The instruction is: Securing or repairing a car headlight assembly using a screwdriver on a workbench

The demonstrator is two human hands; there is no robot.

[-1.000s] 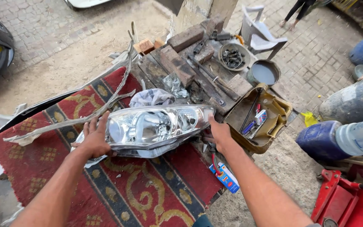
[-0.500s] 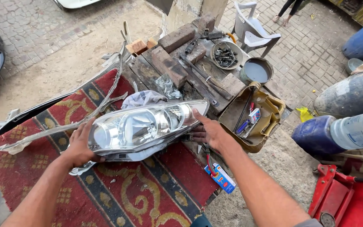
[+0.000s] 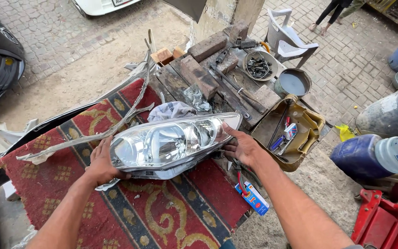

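Headlight (image 3: 171,144) held above red rug (image 3: 162,212); left hand (image 3: 101,163) and right hand (image 3: 242,146) clasp its ends. Nearby: trim strip (image 3: 116,124), rag (image 3: 171,110), bricks (image 3: 199,74), tool tray (image 3: 295,133), small box (image 3: 253,198).

The headlight (image 3: 171,143) has a glossy clear plastic lens with shiny chrome inside; the carpet (image 3: 162,216) is matt woven cloth (red, patterned); the bricks (image 3: 199,74) look rough.
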